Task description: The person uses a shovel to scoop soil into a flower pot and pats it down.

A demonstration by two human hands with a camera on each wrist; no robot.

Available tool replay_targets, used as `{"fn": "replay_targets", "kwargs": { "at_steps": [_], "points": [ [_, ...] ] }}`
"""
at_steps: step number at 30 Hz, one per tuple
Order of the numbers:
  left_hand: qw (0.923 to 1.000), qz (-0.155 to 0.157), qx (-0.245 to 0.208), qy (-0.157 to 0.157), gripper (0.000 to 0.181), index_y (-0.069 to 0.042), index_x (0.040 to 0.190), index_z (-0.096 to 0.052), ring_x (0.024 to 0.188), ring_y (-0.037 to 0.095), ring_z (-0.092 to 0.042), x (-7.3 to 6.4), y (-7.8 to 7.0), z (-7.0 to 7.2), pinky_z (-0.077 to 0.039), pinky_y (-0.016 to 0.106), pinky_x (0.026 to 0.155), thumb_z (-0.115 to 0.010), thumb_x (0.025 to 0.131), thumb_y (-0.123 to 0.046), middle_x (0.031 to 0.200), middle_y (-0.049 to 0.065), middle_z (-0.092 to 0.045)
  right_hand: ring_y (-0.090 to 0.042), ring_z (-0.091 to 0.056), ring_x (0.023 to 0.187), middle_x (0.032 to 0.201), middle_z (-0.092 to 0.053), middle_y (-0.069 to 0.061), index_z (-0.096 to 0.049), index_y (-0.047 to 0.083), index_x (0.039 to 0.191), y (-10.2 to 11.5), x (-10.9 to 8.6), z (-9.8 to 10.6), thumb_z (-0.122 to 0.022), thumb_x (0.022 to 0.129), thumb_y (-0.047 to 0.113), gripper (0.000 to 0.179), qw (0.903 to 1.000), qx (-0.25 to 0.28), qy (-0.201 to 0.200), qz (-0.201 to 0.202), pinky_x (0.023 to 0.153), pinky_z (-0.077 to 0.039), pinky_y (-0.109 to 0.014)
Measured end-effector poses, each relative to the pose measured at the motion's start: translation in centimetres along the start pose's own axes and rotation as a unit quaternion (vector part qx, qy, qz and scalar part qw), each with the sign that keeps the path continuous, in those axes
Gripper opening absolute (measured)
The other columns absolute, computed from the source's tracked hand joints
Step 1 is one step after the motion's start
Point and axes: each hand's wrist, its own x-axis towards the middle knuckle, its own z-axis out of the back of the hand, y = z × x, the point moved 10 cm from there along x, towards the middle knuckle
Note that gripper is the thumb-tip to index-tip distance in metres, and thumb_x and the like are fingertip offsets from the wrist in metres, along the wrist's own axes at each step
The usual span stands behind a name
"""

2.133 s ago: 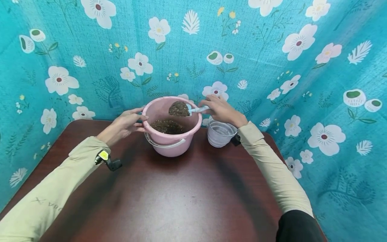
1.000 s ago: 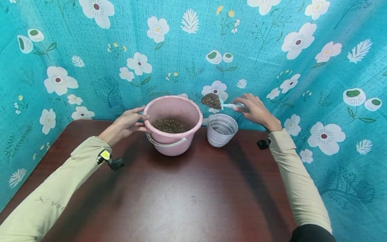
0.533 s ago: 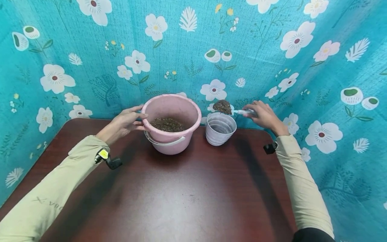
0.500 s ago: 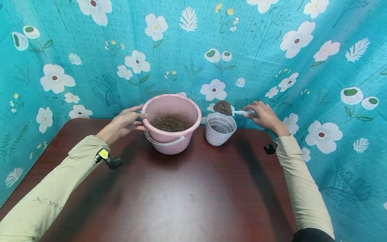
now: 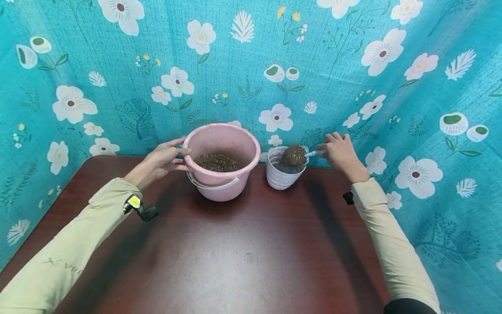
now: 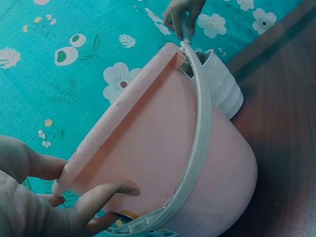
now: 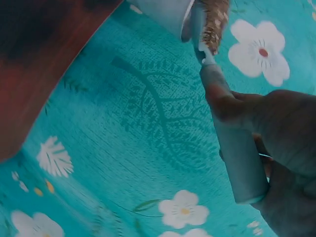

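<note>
A pink bucket (image 5: 219, 187) with dark soil (image 5: 217, 162) in its bottom stands near the back of the table. At its left rim my left hand (image 5: 161, 161) grips the edge; in the left wrist view the thumb and fingers (image 6: 106, 192) lie on both sides of that rim. My right hand (image 5: 340, 153) holds the pale blue handle of a trowel (image 7: 234, 143). Soil heaped on the trowel's blade (image 5: 295, 155) is tilted over the mouth of a grey-white ribbed pot (image 5: 283, 179), right of the bucket. The blade itself is mostly hidden by soil.
The dark reddish-brown table (image 5: 235, 244) carries both containers near its back edge. A blue floral curtain (image 5: 235, 65) hangs close behind them and along both sides. The bucket's white handle (image 5: 213, 187) hangs down in front.
My right hand has carried the soil-laden trowel from over the bucket rightward, then lowered and tipped it at the pot's mouth. My left hand has stayed on the bucket's rim.
</note>
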Motion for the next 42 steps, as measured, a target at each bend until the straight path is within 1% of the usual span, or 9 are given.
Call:
{"fn": "replay_targets", "kwargs": {
  "at_steps": [4, 7, 9, 14, 18, 23, 31, 35, 42],
  "points": [
    [0.9999, -0.002, 0.01, 0.003, 0.073, -0.02, 0.17, -0.004, 0.151, 0.039, -0.032, -0.2, 0.1, 0.0, -0.055, 0.041, 0.107, -0.044, 0.111, -0.005, 0.173, 0.019, -0.008, -0.035, -0.048, 0.091, 0.099, -0.064, -0.017, -0.081, 0.004, 0.099, 1.4, 0.3, 0.6, -0.072, 0.096, 0.004, 0.01, 0.9969, -0.067, -0.036, 0.02, 0.08, -0.043, -0.056],
    [0.9998, -0.005, 0.016, 0.007, 0.073, -0.02, 0.17, -0.004, 0.147, 0.038, -0.037, -0.3, 0.1, 0.0, -0.058, 0.038, 0.104, -0.044, 0.111, -0.006, 0.173, 0.02, -0.008, -0.034, -0.047, 0.091, 0.096, -0.063, -0.016, -0.081, 0.006, 0.095, 2.3, 0.5, 1.1, -0.068, 0.098, 0.002, 0.014, 0.9931, -0.093, -0.064, 0.033, 0.085, -0.045, -0.057],
    [0.9997, -0.008, 0.022, 0.008, 0.073, -0.02, 0.17, -0.005, 0.134, 0.031, -0.051, -0.3, 0.2, 0.0, -0.062, 0.034, 0.098, -0.045, 0.111, -0.007, 0.173, 0.021, -0.01, -0.034, -0.045, 0.089, 0.094, -0.062, -0.016, -0.081, 0.005, 0.094, 2.8, 0.6, 1.4, -0.066, 0.099, 0.002, 0.016, 0.9914, -0.098, -0.079, 0.037, 0.086, -0.045, -0.057],
    [0.9991, -0.012, 0.04, 0.008, 0.072, -0.019, 0.17, -0.005, 0.12, 0.025, -0.059, -0.4, 0.0, 0.1, -0.063, 0.032, 0.097, -0.047, 0.111, -0.01, 0.172, 0.02, -0.014, -0.034, -0.044, 0.09, 0.095, -0.063, -0.016, -0.081, 0.003, 0.095, 3.1, 0.7, 2.2, -0.063, 0.101, 0.0, 0.019, 0.9901, -0.095, -0.1, 0.026, 0.088, -0.045, -0.059],
    [0.9995, -0.013, 0.029, 0.003, 0.072, -0.02, 0.17, -0.008, 0.13, 0.031, -0.05, -0.2, 0.0, 0.0, -0.062, 0.035, 0.1, -0.047, 0.11, -0.009, 0.172, 0.021, -0.013, -0.037, -0.045, 0.093, 0.096, -0.062, -0.017, -0.08, 0.002, 0.096, 2.7, 0.8, 3.4, -0.056, 0.104, -0.004, 0.026, 0.9886, -0.066, -0.135, 0.001, 0.091, -0.044, -0.062],
    [1.0, -0.006, -0.006, -0.004, 0.073, -0.02, 0.17, -0.009, 0.147, 0.041, -0.033, 0.1, 0.2, -0.2, -0.048, 0.049, 0.114, -0.045, 0.109, -0.004, 0.171, 0.024, -0.011, -0.04, -0.046, 0.097, 0.099, -0.061, -0.02, -0.079, 0.002, 0.1, 2.6, 0.8, 5.3, -0.048, 0.106, -0.007, 0.032, 0.984, -0.034, -0.173, -0.028, 0.097, -0.042, -0.065],
    [0.9999, -0.013, -0.009, -0.002, 0.073, -0.02, 0.17, -0.008, 0.149, 0.042, -0.031, 0.0, -0.2, -0.1, -0.047, 0.05, 0.114, -0.044, 0.109, -0.003, 0.171, 0.024, -0.01, -0.041, -0.047, 0.092, 0.097, -0.063, -0.019, -0.077, 0.001, 0.101, 6.3, 1.4, 9.0, -0.062, 0.102, 0.002, 0.015, 0.9636, 0.029, -0.265, 0.015, 0.091, -0.041, -0.066],
    [0.9998, -0.011, -0.015, 0.002, 0.073, -0.02, 0.17, -0.008, 0.15, 0.043, -0.029, -0.1, -0.2, -0.2, -0.046, 0.05, 0.114, -0.043, 0.109, -0.001, 0.171, 0.025, -0.009, -0.04, -0.049, 0.094, 0.1, -0.064, -0.017, -0.077, 0.003, 0.104, 8.5, 2.4, 9.3, -0.065, 0.101, 0.004, 0.012, 0.9612, 0.027, -0.272, 0.039, 0.091, -0.042, -0.063],
    [0.9999, -0.009, -0.009, 0.0, 0.073, -0.02, 0.17, -0.008, 0.147, 0.043, -0.034, 0.1, 0.0, -0.2, -0.054, 0.046, 0.108, -0.044, 0.109, -0.003, 0.171, 0.025, -0.011, -0.037, -0.048, 0.092, 0.101, -0.064, -0.017, -0.077, 0.005, 0.103, 11.1, 3.9, 8.9, -0.057, 0.105, 0.002, 0.021, 0.9633, 0.01, -0.262, 0.056, 0.09, -0.042, -0.061]
  ]
}}
